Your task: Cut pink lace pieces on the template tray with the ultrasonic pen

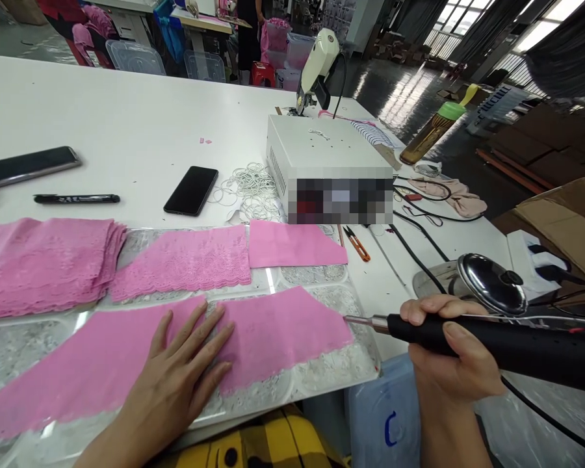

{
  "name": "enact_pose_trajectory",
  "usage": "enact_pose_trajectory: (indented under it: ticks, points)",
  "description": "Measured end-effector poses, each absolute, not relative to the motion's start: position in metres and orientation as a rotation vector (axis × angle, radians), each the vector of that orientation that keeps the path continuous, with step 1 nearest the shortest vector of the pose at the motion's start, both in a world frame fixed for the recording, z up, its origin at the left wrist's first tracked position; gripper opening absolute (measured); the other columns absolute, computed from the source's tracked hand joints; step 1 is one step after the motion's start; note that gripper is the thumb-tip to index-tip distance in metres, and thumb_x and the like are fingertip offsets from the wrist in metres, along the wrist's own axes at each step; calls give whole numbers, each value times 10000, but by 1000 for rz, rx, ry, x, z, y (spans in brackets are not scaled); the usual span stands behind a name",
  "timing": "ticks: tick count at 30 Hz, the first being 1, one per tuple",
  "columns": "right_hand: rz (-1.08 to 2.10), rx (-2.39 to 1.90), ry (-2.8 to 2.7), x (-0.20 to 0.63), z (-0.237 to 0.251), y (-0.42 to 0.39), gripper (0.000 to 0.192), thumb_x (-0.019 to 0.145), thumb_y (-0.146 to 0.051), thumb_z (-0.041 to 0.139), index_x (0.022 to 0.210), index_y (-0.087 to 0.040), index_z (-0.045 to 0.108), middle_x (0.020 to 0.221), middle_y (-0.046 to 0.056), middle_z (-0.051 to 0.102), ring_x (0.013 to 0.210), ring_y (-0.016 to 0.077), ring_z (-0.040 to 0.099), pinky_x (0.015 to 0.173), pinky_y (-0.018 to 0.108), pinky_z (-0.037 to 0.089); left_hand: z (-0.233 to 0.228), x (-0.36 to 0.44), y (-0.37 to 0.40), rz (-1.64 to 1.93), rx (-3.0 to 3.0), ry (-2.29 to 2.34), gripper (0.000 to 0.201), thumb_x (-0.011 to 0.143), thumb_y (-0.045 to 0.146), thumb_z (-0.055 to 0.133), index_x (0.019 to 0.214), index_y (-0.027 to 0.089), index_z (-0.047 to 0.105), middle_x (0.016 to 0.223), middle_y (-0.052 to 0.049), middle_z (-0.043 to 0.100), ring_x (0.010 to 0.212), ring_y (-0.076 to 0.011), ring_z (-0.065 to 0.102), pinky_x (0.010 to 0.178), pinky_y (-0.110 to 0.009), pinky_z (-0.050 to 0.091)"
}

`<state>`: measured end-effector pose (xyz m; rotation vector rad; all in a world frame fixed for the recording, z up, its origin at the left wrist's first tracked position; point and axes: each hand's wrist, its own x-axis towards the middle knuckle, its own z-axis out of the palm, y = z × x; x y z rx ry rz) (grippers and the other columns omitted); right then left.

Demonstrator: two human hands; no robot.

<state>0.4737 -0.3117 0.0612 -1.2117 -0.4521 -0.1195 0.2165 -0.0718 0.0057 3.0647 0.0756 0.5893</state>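
My left hand (185, 370) lies flat with fingers spread over the meeting edges of two pink fabric pieces, the left piece (102, 357) and the right piece (283, 331). Both lie on a grey-patterned, glossy board (331, 377). In my right hand (458, 351) is a thick black hand-held tool (526, 344) with a slim metal tip, which looks like an ultrasonic welding gun. Its tip meets, or is just beside, the right piece's right edge. Behind them are a pink lace piece (190, 260), a plain pink piece (297, 246) and a stack of pink lace pieces (43, 260).
A white box-shaped machine (331, 146) stands at the back, with a tangle of white thread (256, 188) beside it. Around lie a phone (192, 190), a black marker (77, 199), orange thread snips (357, 244), a pot lid (492, 281), a bottle (431, 133) and several cables.
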Motion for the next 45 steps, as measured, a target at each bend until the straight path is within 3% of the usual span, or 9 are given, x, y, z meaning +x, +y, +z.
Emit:
enact_pose_trajectory:
  ticks: [45]
  points:
    - [-83,-1210,-481,467,63,-326,112,652,-261,632,731,-182,627,720,8,579,502,121,514,476,316,441,6,216,-73,573,3056,118,479,957,351,506,1415,216,486,1474,-98,495,1451,-321,323,1221,-568,120]
